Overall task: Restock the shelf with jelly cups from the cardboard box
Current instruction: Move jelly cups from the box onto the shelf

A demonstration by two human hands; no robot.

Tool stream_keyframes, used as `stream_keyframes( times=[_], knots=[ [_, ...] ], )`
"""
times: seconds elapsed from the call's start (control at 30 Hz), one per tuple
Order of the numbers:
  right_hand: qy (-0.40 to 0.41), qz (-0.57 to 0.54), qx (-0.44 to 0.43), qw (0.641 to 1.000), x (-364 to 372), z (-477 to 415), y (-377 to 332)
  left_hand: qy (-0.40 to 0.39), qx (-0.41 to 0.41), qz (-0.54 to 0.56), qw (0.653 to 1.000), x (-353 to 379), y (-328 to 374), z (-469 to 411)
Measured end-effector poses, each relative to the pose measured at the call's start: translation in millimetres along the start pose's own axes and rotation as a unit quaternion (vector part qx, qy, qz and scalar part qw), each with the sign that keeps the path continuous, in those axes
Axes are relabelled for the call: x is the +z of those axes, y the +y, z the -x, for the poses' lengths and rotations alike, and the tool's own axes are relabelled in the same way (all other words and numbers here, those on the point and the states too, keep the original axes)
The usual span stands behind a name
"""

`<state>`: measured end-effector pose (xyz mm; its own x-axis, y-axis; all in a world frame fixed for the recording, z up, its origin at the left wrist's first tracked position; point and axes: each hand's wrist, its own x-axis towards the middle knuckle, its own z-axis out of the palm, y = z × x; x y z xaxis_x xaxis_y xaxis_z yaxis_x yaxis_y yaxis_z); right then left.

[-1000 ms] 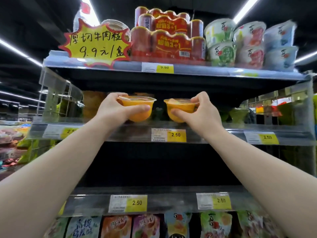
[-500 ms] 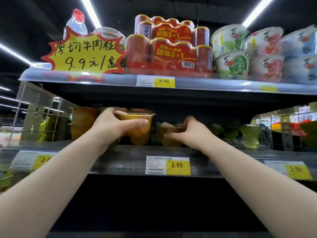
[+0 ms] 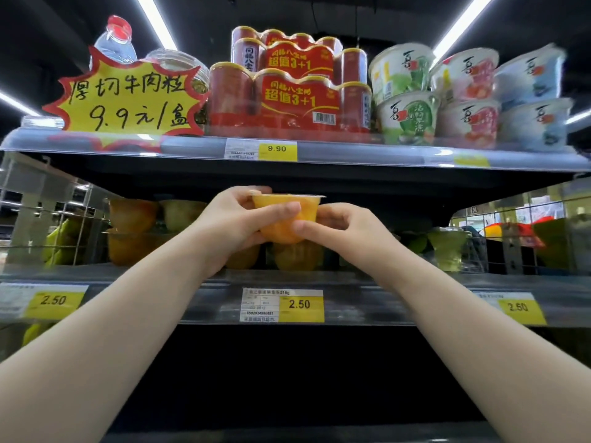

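An orange jelly cup (image 3: 285,219) with a clear lid is held upright in front of the middle shelf (image 3: 367,302). My left hand (image 3: 238,220) grips it from the left, thumb across its front. My right hand (image 3: 343,227) holds its right side, thumb and fingers curled on the cup. Right below it another orange jelly cup (image 3: 295,255) stands on the shelf. More orange and yellowish cups (image 3: 134,231) are stacked at the shelf's left. The cardboard box is out of view.
The top shelf (image 3: 351,153) sits just above the cup, carrying red can packs (image 3: 287,97), dessert bowls (image 3: 463,97) and a yellow price sign (image 3: 128,97). Green jelly cups (image 3: 447,251) stand at the right. Wire dividers (image 3: 73,225) bound the shelf's left.
The right hand left its cup on the shelf and came over to the left hand's cup, which rose and shifted right. Both hands now hold that one cup.
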<state>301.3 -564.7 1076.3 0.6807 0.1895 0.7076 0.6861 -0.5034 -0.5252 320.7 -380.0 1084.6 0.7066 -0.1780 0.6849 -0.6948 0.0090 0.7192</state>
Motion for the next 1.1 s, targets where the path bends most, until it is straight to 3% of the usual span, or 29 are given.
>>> stream_keyframes(
  times=[0.2, 0.3, 0.4, 0.57, 0.87, 0.93, 1.0, 1.1],
  knots=[
    [0.07, -0.025, 0.025, 0.997, -3.6, -4.4, 2.3, -0.06, 0.012, -0.044, 0.997, 3.1, -5.7, -9.4],
    [0.13, -0.045, 0.042, 0.99, -3.5, -10.5, 8.6, -0.011, 0.045, -0.177, 0.983, -6.7, -15.5, -10.8],
    [0.169, -0.027, 0.073, 0.983, -1.8, -21.5, 15.4, 0.007, 0.07, -0.33, 0.941, -13.3, -27.9, -8.6],
    [0.148, 0.025, 0.114, 0.982, 13.0, -36.2, 23.6, 0.006, 0.127, -0.407, 0.905, -13.1, -37.0, -5.9],
    [0.084, 0.087, 0.126, 0.985, 11.7, -29.7, 19.6, 0.021, 0.2, -0.441, 0.875, -11.6, -40.8, -2.1],
    [0.099, 0.191, 0.097, 0.972, 7.9, -20.1, 18.3, 0.016, 0.227, -0.446, 0.866, -12.2, -41.9, 1.7],
    [0.136, 0.274, 0.008, 0.952, 7.8, -6.5, 16.8, -0.004, 0.231, -0.457, 0.859, -10.9, -41.9, 5.4],
    [0.097, 0.326, -0.109, 0.934, 15.0, 9.8, 16.2, -0.03, 0.224, -0.475, 0.851, -8.6, -40.7, 5.5]
  ],
)
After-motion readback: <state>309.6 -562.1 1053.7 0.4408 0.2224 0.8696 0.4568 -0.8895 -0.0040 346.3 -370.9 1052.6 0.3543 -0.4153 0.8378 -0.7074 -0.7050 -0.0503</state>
